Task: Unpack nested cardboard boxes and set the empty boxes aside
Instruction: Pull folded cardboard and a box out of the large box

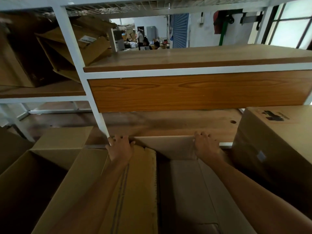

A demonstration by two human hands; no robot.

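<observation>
Head view, two hands [120,147] [205,143] gripping one box flap [170,146]

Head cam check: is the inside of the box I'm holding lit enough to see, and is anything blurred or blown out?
Head view: open box interior falls into deep shadow; both hands sharp, left hand, right hand; window top right blown out; shelf edges bowed by the wide lens.

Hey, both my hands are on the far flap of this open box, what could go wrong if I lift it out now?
The wooden shelf overhangs just beyond the far flap, so a lifted box may strike its underside. The left hand grips beside the white rack post; knuckles could get pinched. The closed box crowds the right hand, leaving little room to swing.
</observation>
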